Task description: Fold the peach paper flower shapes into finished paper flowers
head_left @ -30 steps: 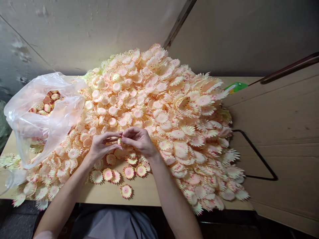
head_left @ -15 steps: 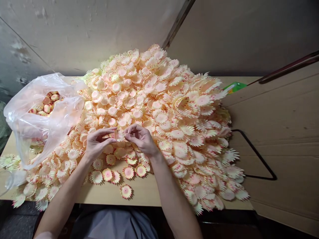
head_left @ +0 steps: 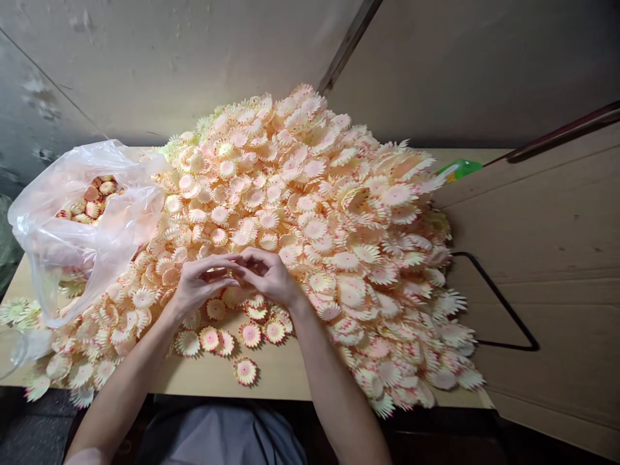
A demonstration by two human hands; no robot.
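Observation:
A large heap of pale cream and pink artificial flower petal discs (head_left: 314, 228) with notched, red-tipped edges spreads across the table. At its near edge, my left hand (head_left: 203, 282) and my right hand (head_left: 268, 276) meet, fingertips touching or overlapping. The left hand's fingers and thumb are curved toward each other; the right hand's are bent into a pinch. Whatever lies between the fingertips is hidden or too small to name. Just below my hands, several loose petal discs (head_left: 250, 335) lie flat on the table, one disc (head_left: 245, 371) nearest me.
To the left, a translucent plastic bag (head_left: 53, 239) holds tightly curled red-and-cream pieces (head_left: 99, 194). A cardboard sheet (head_left: 547, 258) and a black bent rod (head_left: 504, 307) stand on the right. A green wrapper (head_left: 465, 168) lies behind the heap; a clear round container (head_left: 12, 352) sits far left.
My hands have come together: the left moved right and the right shifted slightly left, closing the gap between their fingertips. The heap and bag stay as they were.

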